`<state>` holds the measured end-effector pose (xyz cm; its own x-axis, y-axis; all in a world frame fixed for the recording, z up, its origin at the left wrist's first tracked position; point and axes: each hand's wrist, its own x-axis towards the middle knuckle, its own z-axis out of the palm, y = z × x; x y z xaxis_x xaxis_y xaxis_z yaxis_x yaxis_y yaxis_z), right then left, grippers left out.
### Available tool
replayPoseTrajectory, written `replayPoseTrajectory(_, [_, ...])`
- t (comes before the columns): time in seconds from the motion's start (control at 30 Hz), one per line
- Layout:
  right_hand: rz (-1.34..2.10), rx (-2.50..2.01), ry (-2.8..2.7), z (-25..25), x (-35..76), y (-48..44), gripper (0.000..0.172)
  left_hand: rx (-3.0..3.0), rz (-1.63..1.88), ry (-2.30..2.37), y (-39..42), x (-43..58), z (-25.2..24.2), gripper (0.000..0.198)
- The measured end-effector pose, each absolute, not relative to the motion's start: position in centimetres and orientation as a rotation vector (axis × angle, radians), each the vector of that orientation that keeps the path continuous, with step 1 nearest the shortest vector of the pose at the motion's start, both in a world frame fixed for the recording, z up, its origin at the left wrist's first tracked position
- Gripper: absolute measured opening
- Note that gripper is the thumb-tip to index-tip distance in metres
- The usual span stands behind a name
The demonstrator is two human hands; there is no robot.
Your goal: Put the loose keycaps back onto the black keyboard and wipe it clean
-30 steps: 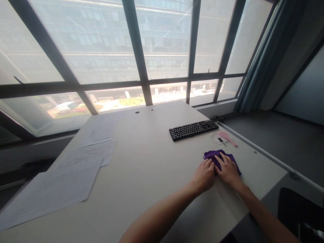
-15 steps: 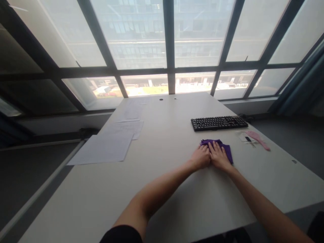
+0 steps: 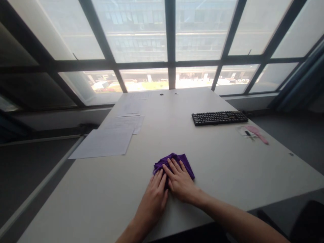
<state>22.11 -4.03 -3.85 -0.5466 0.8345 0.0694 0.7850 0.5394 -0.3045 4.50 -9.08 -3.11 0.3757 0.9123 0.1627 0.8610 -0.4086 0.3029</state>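
A purple cloth (image 3: 186,162) lies bunched on the white table (image 3: 217,162), near its front middle. My right hand (image 3: 180,181) presses flat on the cloth with fingers spread. Beside it, my left hand (image 3: 154,195) lies flat too, its fingertips on the cloth's left edge. Neither hand grips the cloth; both rest on top of it.
A black keyboard (image 3: 219,118) sits at the back right. A pink brush (image 3: 256,133) and small items lie right of it. Sheets of paper (image 3: 106,141) cover the table's left side. Large windows stand behind the table.
Both hands have slid the purple cloth leftward and toward me across the table, away from the keyboard and the pink brush.
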Motion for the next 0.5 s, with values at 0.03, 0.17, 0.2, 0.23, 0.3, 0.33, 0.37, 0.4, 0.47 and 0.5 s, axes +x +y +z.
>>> replayPoseTrajectory(0.03, [0.35,-1.414,-2.559,-3.8,23.1,-3.5,0.068,2.431,0.533,1.587,-9.1,4.7,-3.2,0.056])
replayPoseTrajectory(0.17, [0.253,-1.805,-2.383,-3.8,32.1,-0.5,0.066,2.336,0.76,1.506,-8.5,5.5,-3.2,0.045])
replayPoseTrajectory(0.2, [0.213,-1.898,-2.328,-3.8,35.3,-0.1,0.066,2.328,0.79,1.48,-8.5,5.8,-3.1,0.043])
replayPoseTrajectory(0.23, [0.171,-1.956,-2.284,-4.0,38.7,0.1,0.065,2.325,0.815,1.455,-8.5,6.0,-3.0,0.041])
replayPoseTrajectory(0.3, [0.09,-2.059,-2.172,-4.5,45.1,-0.5,0.063,2.33,0.845,1.398,-8.9,6.6,-2.7,0.038])
replayPoseTrajectory(0.33, [0.069,-2.1,-2.125,-4.9,47.8,-1.3,0.061,2.338,0.853,1.36,-9.2,6.9,-2.5,0.037])
replayPoseTrajectory(0.37, [0.044,-2.137,-2.073,-5.4,50.0,-2.2,0.06,2.345,0.856,1.315,-9.6,7.2,-2.2,0.036])
replayPoseTrajectory(0.4, [0.03,-2.163,-2.034,-5.9,51.7,-3.3,0.058,2.352,0.857,1.262,-10.1,7.5,-1.9,0.036])
replayPoseTrajectory(0.47, [0.012,-2.219,-1.944,-6.9,53.0,-5.8,0.057,2.349,0.84,1.159,-11.0,8.2,-1.4,0.034])
replayPoseTrajectory(0.5, [-0.002,-2.24,-1.906,-7.3,52.7,-7.1,0.058,2.337,0.83,1.12,-11.5,8.5,-1.2,0.033])
